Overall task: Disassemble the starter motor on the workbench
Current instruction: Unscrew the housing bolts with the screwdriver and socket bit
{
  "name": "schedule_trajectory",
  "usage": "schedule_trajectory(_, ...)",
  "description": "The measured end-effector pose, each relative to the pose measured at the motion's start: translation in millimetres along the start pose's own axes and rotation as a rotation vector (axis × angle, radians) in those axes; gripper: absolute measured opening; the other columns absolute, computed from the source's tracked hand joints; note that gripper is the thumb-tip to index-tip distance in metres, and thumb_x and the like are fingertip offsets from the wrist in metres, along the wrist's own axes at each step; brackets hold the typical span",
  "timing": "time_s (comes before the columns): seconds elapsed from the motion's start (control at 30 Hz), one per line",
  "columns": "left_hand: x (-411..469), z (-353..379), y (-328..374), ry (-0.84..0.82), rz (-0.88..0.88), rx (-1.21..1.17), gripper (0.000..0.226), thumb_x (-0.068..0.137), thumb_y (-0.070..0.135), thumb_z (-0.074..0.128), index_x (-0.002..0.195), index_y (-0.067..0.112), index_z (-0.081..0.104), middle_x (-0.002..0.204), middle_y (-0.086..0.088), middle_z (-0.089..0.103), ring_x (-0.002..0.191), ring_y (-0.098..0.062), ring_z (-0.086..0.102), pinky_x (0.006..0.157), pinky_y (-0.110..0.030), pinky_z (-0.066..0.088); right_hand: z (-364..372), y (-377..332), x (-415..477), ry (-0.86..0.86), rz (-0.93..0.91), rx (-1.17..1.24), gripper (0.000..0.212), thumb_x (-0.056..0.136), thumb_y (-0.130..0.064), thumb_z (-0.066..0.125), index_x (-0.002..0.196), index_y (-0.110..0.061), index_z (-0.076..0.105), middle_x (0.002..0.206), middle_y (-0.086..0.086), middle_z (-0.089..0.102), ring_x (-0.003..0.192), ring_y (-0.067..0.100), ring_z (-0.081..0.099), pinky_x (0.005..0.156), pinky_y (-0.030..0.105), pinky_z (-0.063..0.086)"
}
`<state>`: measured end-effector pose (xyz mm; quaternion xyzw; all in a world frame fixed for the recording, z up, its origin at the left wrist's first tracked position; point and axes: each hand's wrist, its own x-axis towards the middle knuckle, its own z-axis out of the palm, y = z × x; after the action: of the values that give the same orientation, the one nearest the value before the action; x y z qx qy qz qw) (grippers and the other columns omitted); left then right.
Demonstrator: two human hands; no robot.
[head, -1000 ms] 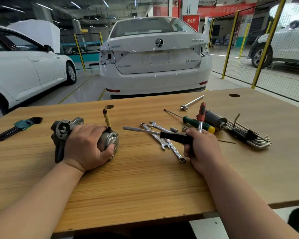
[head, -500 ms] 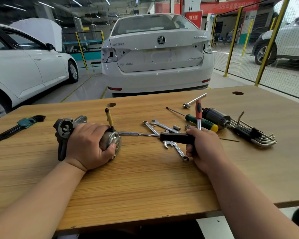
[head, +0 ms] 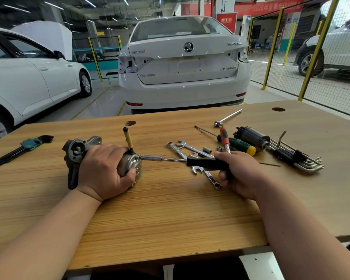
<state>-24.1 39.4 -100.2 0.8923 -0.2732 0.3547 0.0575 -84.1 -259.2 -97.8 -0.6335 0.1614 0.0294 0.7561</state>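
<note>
Left hand point(head: 103, 170) clamping round motor point(head: 132, 164), looking heavy, smooth, rigid metal (probably wanting to roll); right hand point(head: 238, 174) gripping screwdriver point(head: 202, 163) handle, tip touching motor's end.

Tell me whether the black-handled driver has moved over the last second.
Yes. Judged against the wrenches lying still, the black-handled driver slid left; its tip now meets the starter motor.

workbench point(head: 170, 209) | starter motor point(head: 77, 150) | wrenches point(head: 187, 147) | screwdriver point(head: 240, 145) | hex keys point(head: 303, 160)
</note>
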Motion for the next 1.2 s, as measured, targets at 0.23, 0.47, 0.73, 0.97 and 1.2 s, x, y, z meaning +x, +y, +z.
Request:
schedule_trajectory(0.23,1,-1,2,-0.009,-0.018,0.016,0.056,0.074,0.045,0.044,0.092,-0.001,0.069,0.091,-0.015,0.070,0.084,-0.034,0.066,0.081,-0.040,0.040,-1,-5,1,-0.069,-0.229,-0.052,0.011,0.096,-0.015,0.060,0.106,-0.011,0.057,0.089,0.016,0.060,0.047,0.014,0.055,0.047,0.027,0.050)
schedule_trajectory(0.47,0,-5,6,-0.048,-0.051,0.022,0.057,0.074,0.046,0.043,0.093,-0.001,0.069,0.091,-0.015,0.069,0.084,-0.034,0.065,0.080,-0.040,0.041,-5,-13,10,-0.110,-0.069,0.023,0.012,0.097,-0.013,0.056,0.108,-0.009,0.061,0.092,0.017,0.062,0.048,0.014,0.058,0.045,0.026,0.049)
schedule_trajectory(0.73,-1,-6,8,-0.082,-0.094,0.023,0.058,0.074,0.048,0.043,0.093,0.000,0.069,0.090,-0.015,0.069,0.084,-0.034,0.064,0.079,-0.041,0.043,-14,-11,17,-0.209,-0.100,0.028,0.012,0.097,-0.010,0.054,0.107,-0.015,0.056,0.107,0.018,0.070,0.057,0.023,0.063,0.052,0.033,0.054)
schedule_trajectory(0.97,-1,-6,9,-0.094,-0.088,0.025,0.058,0.074,0.048,0.042,0.093,0.001,0.068,0.090,-0.014,0.069,0.084,-0.033,0.063,0.079,-0.042,0.044,-10,-9,18,-0.147,-0.102,0.058,0.011,0.098,-0.015,0.054,0.107,-0.012,0.059,0.095,0.019,0.066,0.049,0.018,0.060,0.043,0.026,0.049)
schedule_trajectory(1.2,4,-5,11,-0.121,-0.137,0.066,0.060,0.073,0.056,0.039,0.098,0.009,0.066,0.095,-0.007,0.067,0.090,-0.030,0.061,0.084,-0.041,0.041,3,-33,32,0.026,0.204,-0.069,0.040,0.096,-0.052,0.052,0.102,-0.012,0.055,0.080,0.013,0.075,0.035,0.010,0.047,0.033,0.018,0.038)
